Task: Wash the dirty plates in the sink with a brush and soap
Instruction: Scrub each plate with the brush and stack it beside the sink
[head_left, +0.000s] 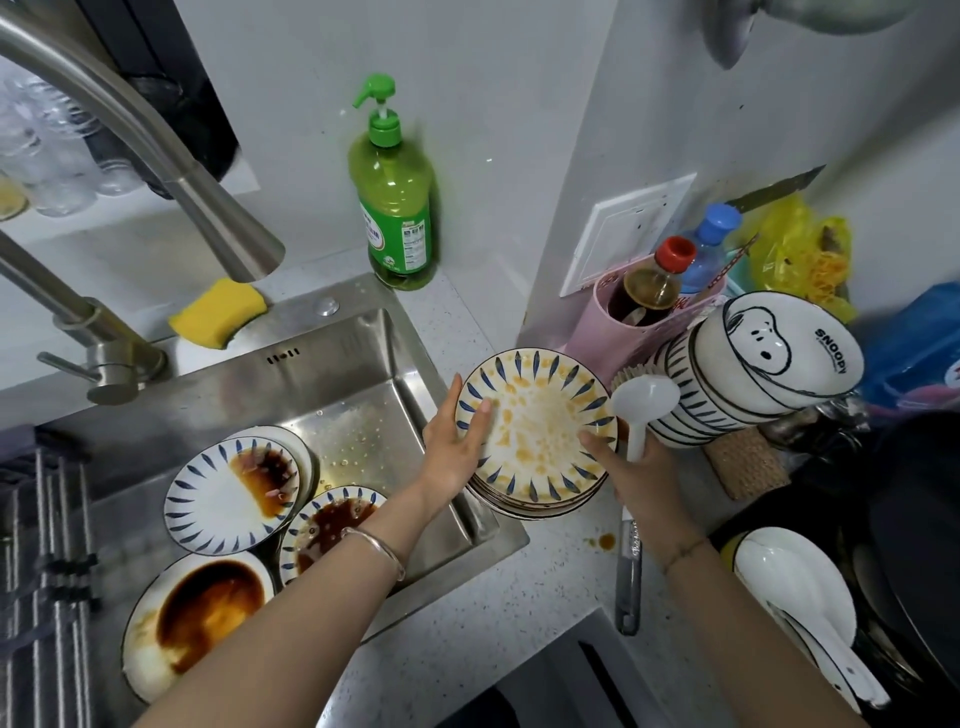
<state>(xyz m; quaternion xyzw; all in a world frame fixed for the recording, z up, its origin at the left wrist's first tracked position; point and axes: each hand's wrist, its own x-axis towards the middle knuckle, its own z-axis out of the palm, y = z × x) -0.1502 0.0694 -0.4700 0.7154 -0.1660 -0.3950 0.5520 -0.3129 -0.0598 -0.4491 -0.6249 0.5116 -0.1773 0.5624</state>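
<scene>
The left hand and right hand pinch opposite rims, thumbs on top, of the orange-speckled, blue-petalled ceramic plate topping a countertop stack (white plastic brush beside the right hand) just right of the steel sink.

Pale grey walls meet in a corner, with a white switch panel fixed to the right-hand one. The countertop is light speckled stone. Clear glasses crowd a white ledge at the left.

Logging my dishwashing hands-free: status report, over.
Left hand grips top plate of counter stack. Right hand holds brush, touching that plate. Dirty plates crowd the sink.
</scene>
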